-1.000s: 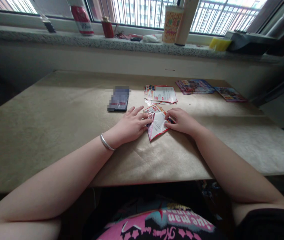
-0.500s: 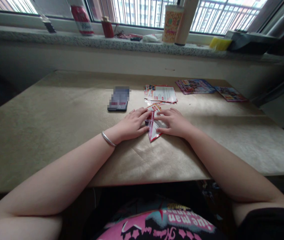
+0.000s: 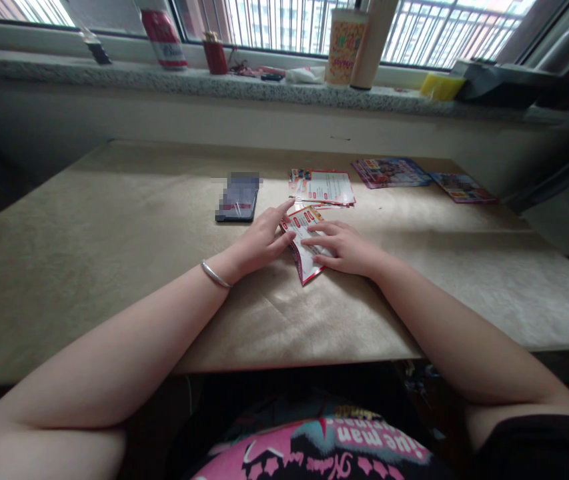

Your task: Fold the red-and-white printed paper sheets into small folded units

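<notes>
Before me on the table lies a small printed paper leaflet [image 3: 306, 227], white with red borders and red labels, creased so that its lower end comes to a point. My left hand [image 3: 263, 241], with a silver bangle at the wrist, has the left edge of the paper between thumb and fingers; its index finger reaches out past the top edge. A purple printed underside shows along the raised left side. My right hand [image 3: 349, 248] rests flat on the right part of the leaflet, fingers stretched out and slightly apart.
A dark phone [image 3: 238, 199] lies left of the leaflet. Behind are a pile of white printed sheets [image 3: 331, 187], a fanned stack of colourful leaflets [image 3: 397, 172] and another stack [image 3: 464, 188]. A red can [image 3: 164, 40] and a patterned cup [image 3: 345, 48] stand on the windowsill [image 3: 244, 83].
The folded left flap of the leaflet has opened to the left, uncovering more white printed surface. My left hand has shifted slightly left with it; my right hand stays nearly in place.
</notes>
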